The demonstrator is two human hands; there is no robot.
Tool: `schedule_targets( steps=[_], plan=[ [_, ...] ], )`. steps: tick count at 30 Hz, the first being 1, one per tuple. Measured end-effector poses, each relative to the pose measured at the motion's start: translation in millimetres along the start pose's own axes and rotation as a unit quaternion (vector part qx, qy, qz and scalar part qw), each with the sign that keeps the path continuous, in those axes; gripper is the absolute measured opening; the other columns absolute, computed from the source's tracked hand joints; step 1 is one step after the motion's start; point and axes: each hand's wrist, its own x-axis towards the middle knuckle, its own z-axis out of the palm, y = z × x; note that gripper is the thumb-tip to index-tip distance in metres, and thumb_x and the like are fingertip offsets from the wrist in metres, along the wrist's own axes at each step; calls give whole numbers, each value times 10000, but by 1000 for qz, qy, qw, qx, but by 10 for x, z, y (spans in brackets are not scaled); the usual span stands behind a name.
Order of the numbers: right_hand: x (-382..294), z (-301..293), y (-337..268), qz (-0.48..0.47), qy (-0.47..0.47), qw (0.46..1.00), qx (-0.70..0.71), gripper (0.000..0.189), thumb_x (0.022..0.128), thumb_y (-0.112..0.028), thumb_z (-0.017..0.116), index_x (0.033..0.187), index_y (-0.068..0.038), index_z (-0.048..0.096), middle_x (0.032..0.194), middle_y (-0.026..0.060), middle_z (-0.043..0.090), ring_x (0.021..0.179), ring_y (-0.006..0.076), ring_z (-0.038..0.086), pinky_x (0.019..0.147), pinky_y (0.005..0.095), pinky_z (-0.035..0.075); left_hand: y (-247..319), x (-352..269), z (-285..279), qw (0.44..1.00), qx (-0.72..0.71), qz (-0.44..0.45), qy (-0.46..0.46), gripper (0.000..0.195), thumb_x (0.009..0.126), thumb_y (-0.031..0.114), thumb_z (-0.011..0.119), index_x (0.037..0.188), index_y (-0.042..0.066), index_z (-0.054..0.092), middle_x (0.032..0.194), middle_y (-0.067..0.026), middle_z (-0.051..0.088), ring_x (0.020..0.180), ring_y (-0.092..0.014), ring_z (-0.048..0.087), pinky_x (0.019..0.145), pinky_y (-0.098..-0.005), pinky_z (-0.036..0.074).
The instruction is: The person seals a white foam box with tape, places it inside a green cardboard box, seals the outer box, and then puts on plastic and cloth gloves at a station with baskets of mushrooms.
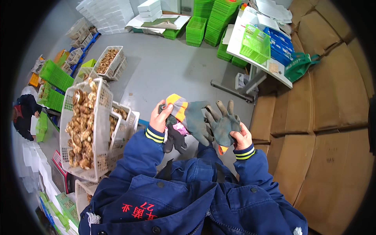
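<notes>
My left hand point(160, 117) pinches the yellow-and-grey striped cuff of a coated work glove point(195, 117), whose dark green fingers hang down to the right. Bunched under the same hand are a dark knit glove point(174, 142) and a bit of pink patterned cloth point(179, 128). My right hand point(242, 137) grips a second coated work glove point(223, 123) near its cuff. Its soiled fingers point upward, and an orange cuff edge point(222, 149) shows below. The two coated gloves meet or overlap in front of me.
At my left stands a white plastic crate point(101, 123) heaped with mushrooms point(82, 132). Stacked cardboard boxes point(317, 117) wall off my right. Ahead right, a white table point(235, 38) bears a green basket point(255, 44). Another person point(26, 114) works at the far left.
</notes>
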Motion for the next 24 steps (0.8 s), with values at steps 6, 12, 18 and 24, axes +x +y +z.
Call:
schedule_targets(
  steps=[6,12,18,24],
  plan=[
    [1718,112,-92,101,-45,993,-40,395,746,-21,543,1131,23,470,786,52,606,498,74,506,395,179,367,239,1123,-83,996,51,34,63,242,835,138,576,1015,-17,529,890,-44,585,808,-98,555,729,-220,442],
    [3210,1149,-145,448,-244,850,130,446,872,-358,486,1175,-32,452,1005,114,594,847,232,588,704,363,490,559,1831,41,953,293,79,-19,221,786,106,614,994,67,553,843,-64,630,719,-146,595,671,-255,455],
    [4259,2510,-238,470,-321,800,189,448,805,-104,448,1240,-18,388,1183,231,469,1004,391,524,863,497,437,432,2668,-278,845,501,161,-95,419,727,231,667,1110,158,514,1004,-61,591,845,-273,585,686,-351,473],
    [5370,3691,-416,203,-500,819,195,562,815,-283,413,1330,-100,284,1367,158,290,1237,350,293,986,504,269,897,3648,-1013,916,365,113,-121,293,755,184,661,1019,117,552,871,-11,616,782,-216,602,664,-281,466]
  ],
)
